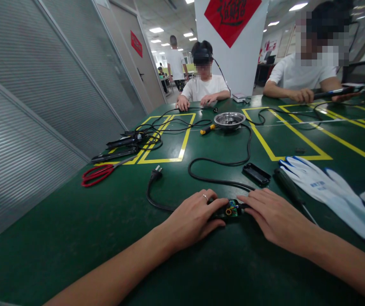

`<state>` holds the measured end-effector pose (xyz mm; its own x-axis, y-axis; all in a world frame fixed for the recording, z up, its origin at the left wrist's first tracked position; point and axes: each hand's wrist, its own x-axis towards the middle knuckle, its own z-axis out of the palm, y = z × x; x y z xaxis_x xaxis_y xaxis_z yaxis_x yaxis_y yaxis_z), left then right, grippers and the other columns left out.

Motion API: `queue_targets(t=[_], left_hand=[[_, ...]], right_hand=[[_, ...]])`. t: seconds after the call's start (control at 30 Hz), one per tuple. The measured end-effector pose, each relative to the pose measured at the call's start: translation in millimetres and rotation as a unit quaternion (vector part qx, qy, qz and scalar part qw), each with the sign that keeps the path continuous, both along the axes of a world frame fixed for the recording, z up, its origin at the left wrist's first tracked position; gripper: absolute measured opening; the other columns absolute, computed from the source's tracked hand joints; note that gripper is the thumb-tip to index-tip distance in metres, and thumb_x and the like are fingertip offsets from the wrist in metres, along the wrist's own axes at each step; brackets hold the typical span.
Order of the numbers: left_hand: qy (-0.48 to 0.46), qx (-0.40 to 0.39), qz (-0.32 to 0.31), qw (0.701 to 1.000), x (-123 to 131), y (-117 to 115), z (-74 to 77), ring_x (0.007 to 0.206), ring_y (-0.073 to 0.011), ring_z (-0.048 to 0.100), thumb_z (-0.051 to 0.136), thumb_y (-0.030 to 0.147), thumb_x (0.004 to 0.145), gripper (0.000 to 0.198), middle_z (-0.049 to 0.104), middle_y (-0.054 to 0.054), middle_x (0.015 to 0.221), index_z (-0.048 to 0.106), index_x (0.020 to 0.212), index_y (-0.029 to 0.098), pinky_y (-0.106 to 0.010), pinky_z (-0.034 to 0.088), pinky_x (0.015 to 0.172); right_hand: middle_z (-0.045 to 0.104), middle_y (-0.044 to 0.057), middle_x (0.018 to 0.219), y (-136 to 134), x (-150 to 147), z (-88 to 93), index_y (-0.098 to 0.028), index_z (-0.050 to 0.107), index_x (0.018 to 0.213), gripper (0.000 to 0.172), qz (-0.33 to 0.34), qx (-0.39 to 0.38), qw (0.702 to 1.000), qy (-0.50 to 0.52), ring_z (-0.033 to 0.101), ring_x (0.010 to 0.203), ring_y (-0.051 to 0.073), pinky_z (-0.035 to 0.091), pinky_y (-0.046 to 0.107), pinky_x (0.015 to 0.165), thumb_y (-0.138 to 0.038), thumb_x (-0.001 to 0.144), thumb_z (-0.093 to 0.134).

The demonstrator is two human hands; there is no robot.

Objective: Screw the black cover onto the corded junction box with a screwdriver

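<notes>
A small black case holding a green circuit board (232, 208) with a copper-coloured coil lies low in the middle of the table. My left hand (198, 214), with a ring on one finger, is closed around the case's left end and hides part of it. At the other end, my right hand (268, 212) grips the black cable where it enters the case. One black cord (217, 161) winds away toward a metal bowl. Another leads left to a two-pin plug (157, 171). An empty black cover (256, 174) rests just beyond my right hand.
Red-handled scissors (98, 174) and tangled black cables with dark casings (128, 142) lie left. A metal bowl (229, 120) stands by a yellow-black tool (207, 129). On the right are a screwdriver (289, 187) and white gloves (326, 187). Two people sit across the table.
</notes>
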<state>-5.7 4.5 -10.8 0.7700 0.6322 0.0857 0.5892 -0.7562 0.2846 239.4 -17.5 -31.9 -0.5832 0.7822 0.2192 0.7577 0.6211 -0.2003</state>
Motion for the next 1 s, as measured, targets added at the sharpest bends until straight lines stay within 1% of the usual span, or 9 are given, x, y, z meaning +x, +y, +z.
queue_targets(t=[0.13,0.27,0.4,0.47,0.53,0.6,0.7,0.8,1.0], left_hand=[[0.002,0.001,-0.005,1.0,0,-1,-0.6,0.101,-0.0244,0.053,0.056,0.032,0.09,0.043,0.051,-0.009,0.116,0.045,0.13,0.023,-0.042,0.047,0.087],[0.0,0.009,-0.014,1.0,2,-2,-0.7,0.105,-0.0251,0.052,0.053,0.028,0.091,0.041,0.049,-0.011,0.122,0.044,0.131,0.022,-0.043,0.046,0.09],[-0.022,-0.001,-0.047,0.999,4,-2,-0.5,0.11,-0.0242,0.05,0.047,0.021,0.093,0.038,0.048,-0.011,0.126,0.045,0.131,0.022,-0.04,0.045,0.093],[-0.025,-0.01,-0.047,0.999,3,-2,-0.2,0.108,-0.024,0.051,0.048,0.02,0.091,0.038,0.05,-0.011,0.123,0.047,0.129,0.022,-0.04,0.046,0.091],[-0.018,-0.01,-0.042,0.999,3,-2,0.6,0.106,-0.0245,0.051,0.049,0.02,0.089,0.039,0.05,-0.011,0.122,0.047,0.128,0.021,-0.04,0.046,0.091],[-0.005,-0.001,-0.04,0.999,3,-1,1.9,0.106,-0.0253,0.051,0.05,0.019,0.088,0.044,0.049,-0.011,0.124,0.044,0.132,0.023,-0.042,0.045,0.092],[0.01,0.014,-0.047,0.999,4,-2,3.7,0.108,-0.0261,0.05,0.048,0.017,0.089,0.049,0.047,-0.012,0.128,0.04,0.136,0.026,-0.044,0.044,0.093],[0.013,0.013,-0.051,0.999,4,-2,4.3,0.108,-0.026,0.05,0.046,0.018,0.09,0.046,0.047,-0.011,0.128,0.043,0.135,0.026,-0.044,0.043,0.093],[-0.01,0.0,-0.044,0.999,0,2,2.6,0.113,-0.0275,0.048,0.051,0.029,0.091,0.044,0.045,-0.012,0.132,0.043,0.133,0.024,-0.046,0.041,0.097]], right_hand=[[0.057,0.006,0.095,0,-2,1.3,-0.018,0.057,0.1,0.021,-0.022,-0.034,0.999,0.026,0.051,0.086,0.018,0.045,0.04,0.08,-0.022,0.093,0.037],[0.055,0.007,0.099,0,-8,0.4,-0.017,0.058,0.093,0.02,-0.025,-0.014,0.999,0.026,0.05,0.086,0.017,0.045,0.039,0.078,-0.019,0.092,0.037],[0.057,0.006,0.092,2,-7,4.6,-0.018,0.06,0.089,0.02,0.002,-0.023,0.999,0.039,0.052,0.086,0.017,0.046,0.037,0.079,-0.019,0.092,0.04],[0.059,0.005,0.092,5,-1,7.5,-0.02,0.063,0.089,0.021,0.01,-0.028,0.997,0.065,0.054,0.087,0.016,0.047,0.036,0.08,-0.022,0.091,0.042],[0.061,0.006,0.096,11,9,9.0,-0.02,0.065,0.091,0.022,-0.01,0.003,0.995,0.094,0.055,0.091,0.017,0.047,0.037,0.084,-0.024,0.091,0.044],[0.061,0.008,0.105,21,20,7.5,-0.019,0.067,0.096,0.023,-0.062,0.067,0.991,0.098,0.055,0.098,0.019,0.047,0.04,0.088,-0.026,0.09,0.045],[0.058,0.012,0.117,36,34,-0.3,-0.017,0.063,0.113,0.034,-0.136,0.132,0.981,0.048,0.052,0.109,0.026,0.044,0.047,0.092,-0.034,0.089,0.045],[0.058,0.015,0.119,47,40,-10.1,-0.015,0.062,0.117,0.041,-0.145,0.13,0.981,0.013,0.05,0.112,0.029,0.042,0.052,0.093,-0.039,0.088,0.045],[0.062,0.014,0.108,50,39,-14.5,-0.014,0.063,0.112,0.036,-0.159,0.114,0.981,0.016,0.054,0.099,0.026,0.044,0.047,0.087,-0.034,0.088,0.045]])
